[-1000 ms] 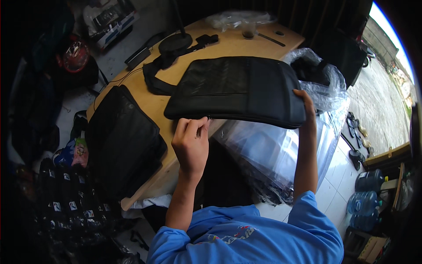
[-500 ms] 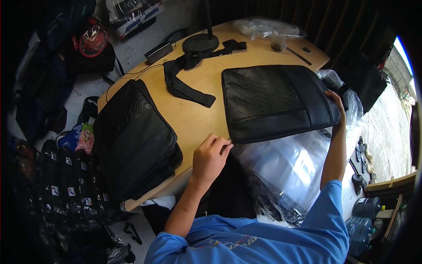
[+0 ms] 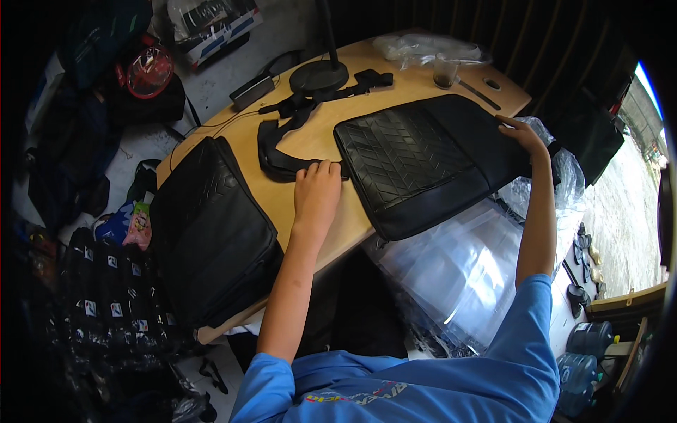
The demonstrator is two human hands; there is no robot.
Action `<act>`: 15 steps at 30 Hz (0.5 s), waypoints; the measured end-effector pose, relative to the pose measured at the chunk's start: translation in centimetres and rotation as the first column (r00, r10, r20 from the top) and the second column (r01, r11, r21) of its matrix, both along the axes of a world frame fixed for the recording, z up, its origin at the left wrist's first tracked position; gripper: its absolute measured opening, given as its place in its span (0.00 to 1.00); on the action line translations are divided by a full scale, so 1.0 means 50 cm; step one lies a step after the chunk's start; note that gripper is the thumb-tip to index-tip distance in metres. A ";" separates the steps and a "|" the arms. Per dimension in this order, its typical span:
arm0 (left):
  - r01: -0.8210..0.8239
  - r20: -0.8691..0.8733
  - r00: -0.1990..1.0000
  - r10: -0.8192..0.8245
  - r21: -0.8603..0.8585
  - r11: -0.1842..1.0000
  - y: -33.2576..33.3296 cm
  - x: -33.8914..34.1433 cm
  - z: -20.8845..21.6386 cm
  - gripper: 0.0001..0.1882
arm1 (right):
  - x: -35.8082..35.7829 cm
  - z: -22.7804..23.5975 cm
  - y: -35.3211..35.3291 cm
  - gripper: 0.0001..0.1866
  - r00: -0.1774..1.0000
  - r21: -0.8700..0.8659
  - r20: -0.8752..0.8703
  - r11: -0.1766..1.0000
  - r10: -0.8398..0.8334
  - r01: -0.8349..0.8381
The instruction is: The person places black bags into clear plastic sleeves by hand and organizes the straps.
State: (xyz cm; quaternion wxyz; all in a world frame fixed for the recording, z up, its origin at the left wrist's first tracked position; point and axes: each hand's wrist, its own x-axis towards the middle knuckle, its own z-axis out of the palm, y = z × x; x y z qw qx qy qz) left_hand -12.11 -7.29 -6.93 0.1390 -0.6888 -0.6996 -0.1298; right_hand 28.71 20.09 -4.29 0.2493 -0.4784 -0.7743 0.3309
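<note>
A flat black bag (image 3: 412, 158) with a chevron-embossed front panel lies at a slant across the front right of the wooden table, one corner past its edge. My right hand (image 3: 523, 134) grips the bag's right end, fingers curled at its edge. My left hand (image 3: 319, 185) is closed over the end of a black strap (image 3: 278, 151), right beside the bag's left side; its fingertips are partly hidden. A similar stack of black bags (image 3: 211, 225) rests on the table to the left of my left arm.
A black stand (image 3: 319, 76) and a small dark box (image 3: 252, 92) sit at the back of the table (image 3: 352, 243). A clear cup (image 3: 444, 72) and crumpled plastic (image 3: 430, 51) occupy the far right. Clear plastic sleeves (image 3: 451, 275) pile below the bag; water jugs (image 3: 577, 370) stand lower right.
My left hand has left the bag's near corner, moved up and taken hold of the strap end. The bag has turned and shifted left; my right hand has moved up along its right end.
</note>
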 end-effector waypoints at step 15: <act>0.039 0.228 0.958 -0.174 0.496 0.867 -0.003 0.009 0.061 0.07 | -0.029 -0.028 0.001 0.26 0.997 0.001 -0.081 1.000 0.006 -0.006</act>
